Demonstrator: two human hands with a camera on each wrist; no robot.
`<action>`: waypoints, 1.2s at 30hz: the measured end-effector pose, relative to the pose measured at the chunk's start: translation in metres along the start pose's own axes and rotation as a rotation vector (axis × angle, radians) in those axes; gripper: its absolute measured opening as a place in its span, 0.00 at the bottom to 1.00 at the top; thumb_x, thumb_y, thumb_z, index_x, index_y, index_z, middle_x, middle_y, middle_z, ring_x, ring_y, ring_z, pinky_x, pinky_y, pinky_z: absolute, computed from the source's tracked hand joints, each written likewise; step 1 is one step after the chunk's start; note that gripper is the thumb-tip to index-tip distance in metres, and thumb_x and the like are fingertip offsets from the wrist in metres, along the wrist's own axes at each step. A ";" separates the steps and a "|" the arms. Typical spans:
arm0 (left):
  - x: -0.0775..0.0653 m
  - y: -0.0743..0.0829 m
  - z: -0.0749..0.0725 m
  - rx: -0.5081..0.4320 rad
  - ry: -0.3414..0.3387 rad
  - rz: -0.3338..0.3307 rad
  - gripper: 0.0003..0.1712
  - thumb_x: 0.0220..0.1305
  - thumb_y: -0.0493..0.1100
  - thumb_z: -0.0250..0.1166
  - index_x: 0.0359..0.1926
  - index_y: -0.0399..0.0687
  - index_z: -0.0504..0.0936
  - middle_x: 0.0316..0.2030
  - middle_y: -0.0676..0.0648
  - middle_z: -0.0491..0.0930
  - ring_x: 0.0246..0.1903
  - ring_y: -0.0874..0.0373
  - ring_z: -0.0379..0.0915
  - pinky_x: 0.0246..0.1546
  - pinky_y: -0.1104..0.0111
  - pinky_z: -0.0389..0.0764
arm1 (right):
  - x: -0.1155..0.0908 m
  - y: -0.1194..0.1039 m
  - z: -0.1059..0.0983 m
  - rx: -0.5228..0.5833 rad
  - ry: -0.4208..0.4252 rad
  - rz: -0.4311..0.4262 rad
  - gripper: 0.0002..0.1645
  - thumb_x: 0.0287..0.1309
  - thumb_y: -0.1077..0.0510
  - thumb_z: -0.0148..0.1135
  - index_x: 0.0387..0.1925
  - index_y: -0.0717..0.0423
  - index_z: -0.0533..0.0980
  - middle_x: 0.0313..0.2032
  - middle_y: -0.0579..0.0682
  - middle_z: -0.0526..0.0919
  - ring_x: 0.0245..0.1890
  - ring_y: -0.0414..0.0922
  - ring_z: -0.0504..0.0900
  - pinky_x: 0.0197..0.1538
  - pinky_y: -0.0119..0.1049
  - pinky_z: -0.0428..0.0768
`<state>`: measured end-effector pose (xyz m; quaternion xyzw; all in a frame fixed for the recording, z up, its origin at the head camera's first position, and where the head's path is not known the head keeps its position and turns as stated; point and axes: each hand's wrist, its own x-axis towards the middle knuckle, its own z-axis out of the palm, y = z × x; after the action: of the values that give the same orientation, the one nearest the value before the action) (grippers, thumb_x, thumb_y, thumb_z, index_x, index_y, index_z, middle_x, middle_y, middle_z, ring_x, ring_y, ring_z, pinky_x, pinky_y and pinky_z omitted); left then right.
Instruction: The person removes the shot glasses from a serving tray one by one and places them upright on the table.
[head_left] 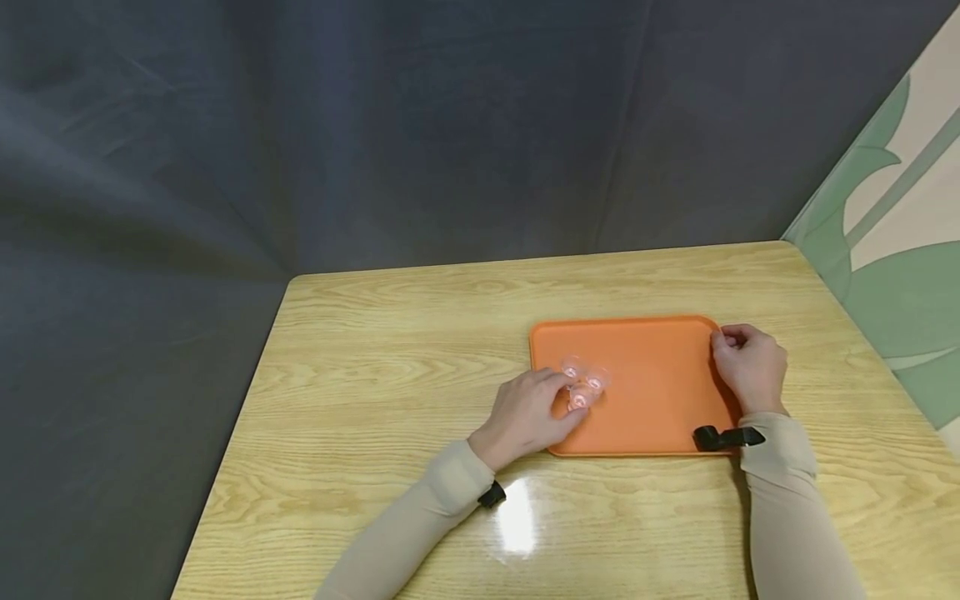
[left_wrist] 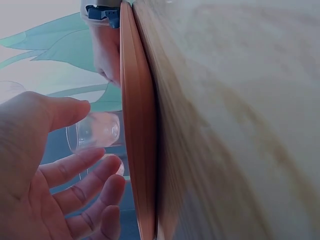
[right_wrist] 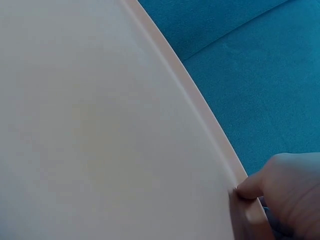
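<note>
A: Where is the orange tray (head_left: 652, 375) lying?

B: It is lying on the right-hand part of the wood-grained table (head_left: 390, 358) and is bearing three clear cups (head_left: 597, 380) on its left portion. The cups are standing close together, one nearer the person and two just beyond. Whether they are touching one another, I am unable to tell.

A: Condition of the hands?

B: The left hand (head_left: 528, 410) is hovering by the nearest cup (head_left: 581, 400), its fingers relaxing and its thumb standing apart from them. Whether skin is touching the cup, I cannot tell. The right hand (head_left: 752, 367) is pinching the tray's right rim near the far corner, its thumb pressing inside the edge.

A: Surroundings?

B: Pale sleeves (head_left: 798, 508) are covering both forearms. A dark curtain (head_left: 487, 125) is hanging behind the table, and a leaf-patterned wall (head_left: 922, 308) is standing at the right.
</note>
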<state>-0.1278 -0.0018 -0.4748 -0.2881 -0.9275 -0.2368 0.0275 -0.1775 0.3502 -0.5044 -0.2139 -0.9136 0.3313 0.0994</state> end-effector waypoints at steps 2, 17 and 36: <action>0.001 0.001 0.000 0.011 -0.003 0.009 0.23 0.71 0.61 0.67 0.55 0.54 0.89 0.44 0.54 0.89 0.39 0.60 0.84 0.30 0.72 0.76 | 0.000 -0.001 0.000 -0.002 -0.001 0.001 0.27 0.76 0.48 0.54 0.56 0.68 0.83 0.44 0.65 0.86 0.43 0.56 0.78 0.40 0.37 0.69; 0.005 0.006 0.005 0.028 0.019 0.041 0.21 0.68 0.62 0.69 0.55 0.58 0.88 0.43 0.56 0.90 0.37 0.63 0.85 0.29 0.75 0.75 | 0.000 0.000 0.001 -0.011 0.007 -0.007 0.26 0.76 0.49 0.55 0.55 0.69 0.82 0.43 0.65 0.85 0.42 0.56 0.78 0.40 0.38 0.68; 0.002 0.004 -0.003 -0.025 0.037 0.028 0.19 0.66 0.62 0.71 0.49 0.59 0.88 0.33 0.60 0.86 0.27 0.68 0.74 0.24 0.78 0.66 | 0.001 0.002 0.001 -0.010 0.004 -0.016 0.27 0.76 0.48 0.54 0.55 0.68 0.82 0.43 0.65 0.85 0.42 0.56 0.78 0.41 0.39 0.68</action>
<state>-0.1276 0.0004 -0.4704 -0.2970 -0.9196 -0.2532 0.0445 -0.1778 0.3514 -0.5060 -0.2076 -0.9168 0.3252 0.1027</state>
